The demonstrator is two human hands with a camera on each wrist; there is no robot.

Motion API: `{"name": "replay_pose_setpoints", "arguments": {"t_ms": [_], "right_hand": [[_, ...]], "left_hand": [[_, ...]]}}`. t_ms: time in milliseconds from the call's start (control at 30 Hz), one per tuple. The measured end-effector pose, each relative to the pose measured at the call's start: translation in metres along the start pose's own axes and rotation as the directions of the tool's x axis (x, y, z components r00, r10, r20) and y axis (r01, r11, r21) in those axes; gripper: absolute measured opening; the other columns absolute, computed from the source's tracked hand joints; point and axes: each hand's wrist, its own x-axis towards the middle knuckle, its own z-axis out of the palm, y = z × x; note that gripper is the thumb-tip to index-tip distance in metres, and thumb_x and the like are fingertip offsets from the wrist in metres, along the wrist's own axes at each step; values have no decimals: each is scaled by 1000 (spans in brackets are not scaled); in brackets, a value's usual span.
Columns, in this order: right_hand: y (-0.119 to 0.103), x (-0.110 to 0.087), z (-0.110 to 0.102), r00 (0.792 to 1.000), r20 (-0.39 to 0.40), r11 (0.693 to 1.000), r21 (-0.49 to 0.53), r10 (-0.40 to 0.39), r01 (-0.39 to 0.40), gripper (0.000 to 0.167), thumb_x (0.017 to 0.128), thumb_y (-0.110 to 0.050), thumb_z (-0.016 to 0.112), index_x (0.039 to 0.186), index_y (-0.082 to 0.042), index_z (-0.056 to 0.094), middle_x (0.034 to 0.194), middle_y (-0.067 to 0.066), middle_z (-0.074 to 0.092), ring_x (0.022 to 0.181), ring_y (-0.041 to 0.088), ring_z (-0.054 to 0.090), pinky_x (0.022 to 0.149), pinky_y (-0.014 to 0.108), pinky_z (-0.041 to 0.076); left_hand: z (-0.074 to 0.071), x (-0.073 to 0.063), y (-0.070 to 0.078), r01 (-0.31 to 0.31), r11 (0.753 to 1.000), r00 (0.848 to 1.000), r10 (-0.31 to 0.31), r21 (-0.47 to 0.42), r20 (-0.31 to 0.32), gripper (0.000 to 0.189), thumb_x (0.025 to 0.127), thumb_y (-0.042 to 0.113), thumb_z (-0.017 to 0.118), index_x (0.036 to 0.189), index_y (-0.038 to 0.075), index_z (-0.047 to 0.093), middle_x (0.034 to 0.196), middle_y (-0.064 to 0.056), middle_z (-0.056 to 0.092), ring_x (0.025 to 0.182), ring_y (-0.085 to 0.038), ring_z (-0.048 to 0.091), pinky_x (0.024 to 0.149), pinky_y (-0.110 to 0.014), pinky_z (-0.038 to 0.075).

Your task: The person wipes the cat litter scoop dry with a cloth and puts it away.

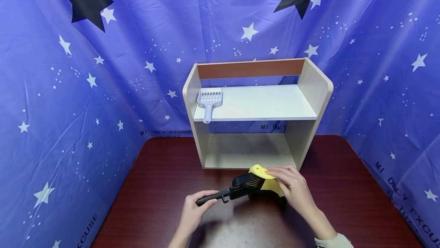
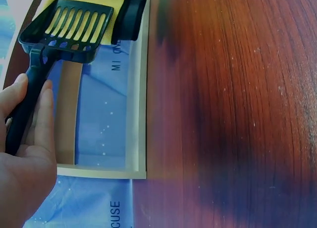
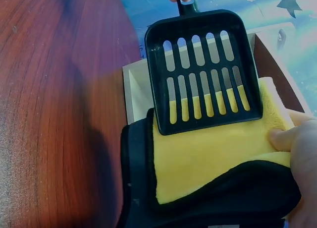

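The fingers [image 2: 43,119] of the left hand [image 1: 194,206] were closed on the handle [image 2: 28,106] of a black slotted scoop [image 1: 245,185], parted only by its thickness. They gripped it from both sides, and a small hook stuck out below the handle, beyond the grip. The fingers [image 1: 283,175] of the right hand [image 1: 293,185] pinched a yellow cloth [image 3: 208,151] at a folded edge, set apart just by the fold between them; in the right wrist view the thumb pressed on the near side of it.

The scoop was held up between the two hands, its slotted head toward the right hand. The cloth hung at the head's far end, and its yellow showed through the lower slots; whether the two touched along the whole edge could not be told. A wide black border [image 3: 233,188] ran round the cloth.

Beneath them lay the dark red wooden surface [image 1: 154,171], with shadows under the hands. Just beyond stood a pale shelf unit [image 1: 317,87]; on the left end of its white upper shelf [image 1: 261,102] lay a pale slotted scoop [image 1: 207,111], handle toward the person. Blue curtains [image 1: 137,87] with stars hung behind and at both sides.
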Motion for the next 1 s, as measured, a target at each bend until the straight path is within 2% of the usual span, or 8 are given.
{"name": "replay_pose_setpoints", "arguments": {"t_ms": [167, 300, 400, 500, 633, 767, 1000], "right_hand": [[0, 5, -4, 993, 35, 993, 36, 110, -111, 38, 77, 10, 75, 102, -18, 77, 98, -2, 77, 88, 2, 57, 68, 11, 39], [-2, 14, -9, 981, 91, 984, 45, 170, -174, 35, 80, 6, 75, 101, -21, 77, 95, -6, 76, 88, 1, 60, 71, 10, 41], [-6, 22, -12, 968, 173, 978, 73, 180, -195, 35, 83, 4, 73, 103, -24, 76, 99, -6, 77, 93, 2, 64, 76, 11, 45], [-12, 30, -14, 949, 263, 972, 115, 171, -207, 34, 86, 2, 71, 105, -27, 75, 104, -6, 76, 92, 1, 64, 76, 15, 48], [-20, 38, -11, 929, 346, 969, 155, 129, -192, 32, 89, -1, 68, 106, -28, 74, 106, -7, 76, 92, 2, 64, 76, 22, 52], [-26, 40, -6, 911, 404, 971, 172, 84, -165, 29, 91, -3, 68, 108, -26, 74, 107, -9, 75, 96, 2, 65, 81, 25, 55], [-29, 39, -3, 875, 483, 969, 201, 28, -142, 22, 94, -10, 66, 109, -23, 73, 108, -9, 75, 103, 7, 68, 89, 30, 57]], "left_hand": [[-4, 1, -1, -14, 1000, 999, 14, 3, 50, 23, 84, 4, 77, 106, -3, 74, 101, -22, 75, 87, 0, 70, 73, -18, 58], [-5, 3, 2, -21, 1000, 994, 20, 11, 110, 23, 85, 6, 76, 106, -2, 75, 100, -19, 76, 87, -1, 70, 73, -20, 59], [-5, 5, 3, -19, 1000, 988, 17, 11, 152, 24, 85, 8, 77, 106, -2, 75, 100, -19, 76, 86, -1, 70, 73, -19, 58], [-3, 6, 3, -17, 1000, 983, 15, 8, 184, 25, 85, 11, 77, 106, -3, 75, 100, -20, 76, 85, 0, 69, 71, -18, 57], [-1, 7, 2, -13, 1000, 979, 12, 5, 203, 25, 85, 11, 77, 106, -3, 75, 101, -21, 75, 85, 0, 69, 70, -17, 56], [1, 7, 2, -11, 1000, 979, 9, 6, 206, 23, 85, 8, 77, 105, -3, 75, 101, -21, 75, 84, 0, 68, 69, -17, 56], [3, 6, 1, -16, 1000, 983, 13, 13, 183, 26, 84, 14, 78, 105, -2, 75, 99, -19, 76, 84, 0, 69, 72, -18, 57]]}}
